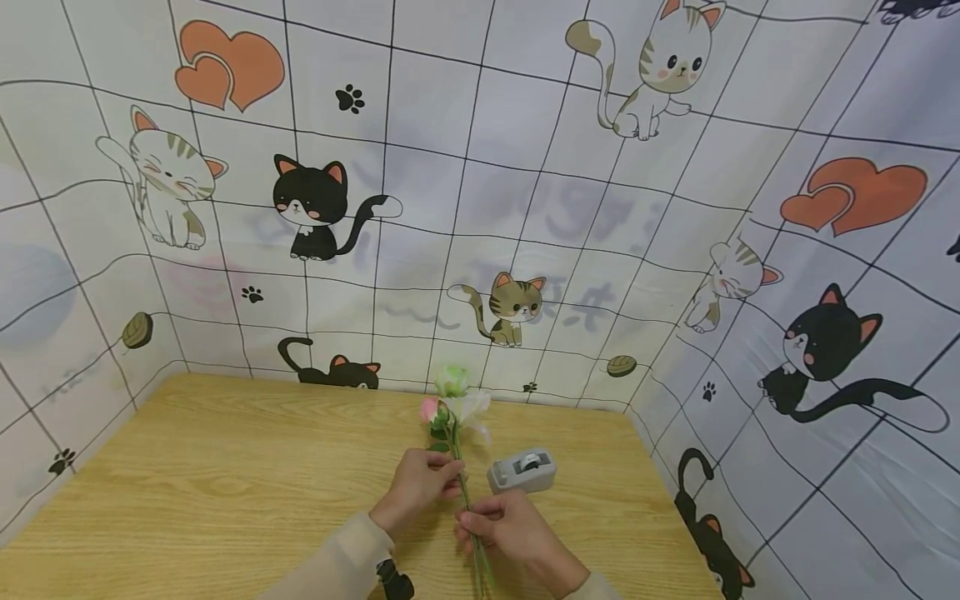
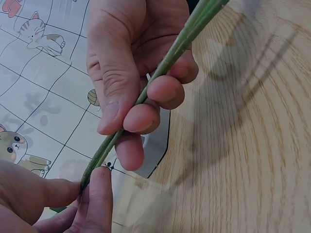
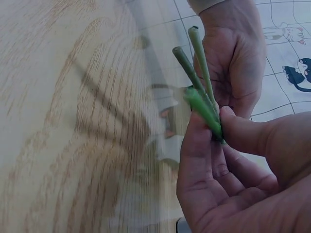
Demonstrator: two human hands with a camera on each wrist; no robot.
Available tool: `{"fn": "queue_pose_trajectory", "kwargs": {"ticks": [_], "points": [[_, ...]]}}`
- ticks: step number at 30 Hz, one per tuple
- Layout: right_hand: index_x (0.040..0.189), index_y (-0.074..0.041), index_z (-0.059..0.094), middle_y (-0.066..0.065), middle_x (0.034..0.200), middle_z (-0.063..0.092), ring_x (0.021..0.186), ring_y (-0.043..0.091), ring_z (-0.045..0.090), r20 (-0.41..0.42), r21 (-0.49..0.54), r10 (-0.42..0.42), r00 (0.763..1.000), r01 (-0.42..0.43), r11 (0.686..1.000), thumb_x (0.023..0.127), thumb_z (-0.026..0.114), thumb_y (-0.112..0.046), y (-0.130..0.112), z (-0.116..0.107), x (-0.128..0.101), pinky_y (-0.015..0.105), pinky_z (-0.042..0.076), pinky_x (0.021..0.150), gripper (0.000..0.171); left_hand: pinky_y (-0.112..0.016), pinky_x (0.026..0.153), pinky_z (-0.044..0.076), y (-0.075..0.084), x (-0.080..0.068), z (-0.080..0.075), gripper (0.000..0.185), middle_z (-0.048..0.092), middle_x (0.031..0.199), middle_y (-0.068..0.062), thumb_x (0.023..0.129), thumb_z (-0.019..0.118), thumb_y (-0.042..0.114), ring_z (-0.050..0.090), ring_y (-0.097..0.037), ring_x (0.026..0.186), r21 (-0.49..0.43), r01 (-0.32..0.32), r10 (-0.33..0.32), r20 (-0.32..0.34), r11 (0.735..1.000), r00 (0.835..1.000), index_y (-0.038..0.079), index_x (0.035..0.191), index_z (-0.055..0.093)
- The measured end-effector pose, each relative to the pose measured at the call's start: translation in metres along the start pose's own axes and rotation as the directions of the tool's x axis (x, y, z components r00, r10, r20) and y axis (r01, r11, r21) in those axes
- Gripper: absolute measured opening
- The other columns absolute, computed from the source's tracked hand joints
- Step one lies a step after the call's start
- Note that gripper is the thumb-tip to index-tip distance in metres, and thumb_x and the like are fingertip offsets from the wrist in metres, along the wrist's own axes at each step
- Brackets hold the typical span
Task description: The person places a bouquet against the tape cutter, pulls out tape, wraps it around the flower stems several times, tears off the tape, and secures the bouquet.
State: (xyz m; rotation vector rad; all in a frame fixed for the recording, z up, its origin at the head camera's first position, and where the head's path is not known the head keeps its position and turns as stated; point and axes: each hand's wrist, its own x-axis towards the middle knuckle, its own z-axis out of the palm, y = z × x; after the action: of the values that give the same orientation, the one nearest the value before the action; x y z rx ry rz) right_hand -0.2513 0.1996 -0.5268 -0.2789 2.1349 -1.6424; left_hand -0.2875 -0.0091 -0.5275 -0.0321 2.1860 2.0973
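Flower stems (image 1: 467, 492): bundled, blooms pointing away. Left hand (image 1: 420, 483) grips the upper stems; right hand (image 1: 502, 525) pinches them lower, near the cut ends.

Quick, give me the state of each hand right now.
Left hand: fingers curled round the flower stems, gripping them.
Right hand: pinching the same stems lower down, between thumb and fingers.

both hands (image 1: 465, 504) grip flower stems (image 1: 467, 492) over the wooden table (image 1: 225, 500), tape dispenser (image 1: 522, 471) beside.
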Motion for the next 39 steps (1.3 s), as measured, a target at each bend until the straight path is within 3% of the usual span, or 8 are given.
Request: {"fn": "queue_pose_trajectory", "kwargs": {"ticks": [5,12,18,23,32,39], "points": [[0.119,0.011,0.085,0.014,0.098,0.09,0.077,0.01,0.081,-0.019,0.017,0.013,1.0,-0.013,1.0,0.112,0.08,-0.014,-0.001,0.0,-0.001,0.022,0.065,0.067,0.026,-0.03,0.084,0.075,-0.001,0.0,0.002,0.024,0.083,0.109,-0.025,0.113,0.076,0.005,0.082,-0.011,0.083,-0.032,0.011,-0.011,0.005,0.999,1.0,-0.017,0.125,0.079],[0.112,0.011,0.086,0.016,0.094,0.089,0.076,0.012,0.082,-0.045,-0.02,-0.003,0.999,0.002,1.0,0.111,0.08,-0.012,-0.008,0.002,-0.005,0.024,0.067,0.067,0.024,-0.027,0.082,0.074,-0.001,0.0,0.003,0.026,0.084,0.113,-0.029,0.114,0.075,0.004,0.084,-0.013,0.088,-0.051,0.006,-0.006,0.008,0.999,1.0,-0.018,0.127,0.077],[0.106,0.008,0.087,0.018,0.089,0.088,0.069,0.008,0.077,-0.077,-0.078,-0.028,0.997,0.022,0.997,0.11,0.081,-0.01,-0.012,0.005,-0.008,0.02,0.058,0.059,0.019,-0.025,0.081,0.073,-0.002,0.0,0.004,0.026,0.085,0.111,-0.029,0.114,0.074,0.005,0.085,-0.016,0.09,-0.046,0.013,-0.013,0.0,0.999,1.0,-0.018,0.126,0.078],[0.097,0.006,0.087,0.023,0.085,0.085,0.063,0.007,0.071,-0.088,-0.158,-0.075,0.993,0.06,0.986,0.109,0.081,-0.007,-0.014,0.006,-0.009,0.016,0.05,0.053,0.019,-0.03,0.08,0.075,0.001,-0.004,0.005,0.028,0.084,0.103,-0.024,0.113,0.078,0.01,0.084,-0.014,0.081,-0.021,0.013,-0.013,0.005,1.0,1.0,-0.016,0.122,0.08],[0.096,0.004,0.089,0.018,0.084,0.087,0.067,0.016,0.082,-0.126,-0.25,-0.127,0.984,0.092,0.964,0.105,0.086,-0.005,-0.013,0.006,-0.009,0.013,0.053,0.052,0.013,-0.028,0.077,0.074,0.003,-0.005,0.01,0.03,0.082,0.099,-0.02,0.113,0.08,0.012,0.081,-0.009,0.073,-0.02,0.036,-0.036,0.005,0.999,0.999,-0.016,0.122,0.079],[0.09,0.0,0.089,0.008,0.076,0.086,0.055,0.002,0.067,-0.14,-0.327,-0.165,0.976,0.112,0.938,0.103,0.088,-0.007,-0.013,0.007,-0.009,0.01,0.032,0.045,0.015,-0.029,0.078,0.074,0.002,-0.004,0.011,0.026,0.083,0.099,-0.02,0.112,0.08,0.011,0.083,-0.012,0.076,-0.032,0.036,-0.035,0.011,0.999,0.999,-0.014,0.119,0.08]]}}
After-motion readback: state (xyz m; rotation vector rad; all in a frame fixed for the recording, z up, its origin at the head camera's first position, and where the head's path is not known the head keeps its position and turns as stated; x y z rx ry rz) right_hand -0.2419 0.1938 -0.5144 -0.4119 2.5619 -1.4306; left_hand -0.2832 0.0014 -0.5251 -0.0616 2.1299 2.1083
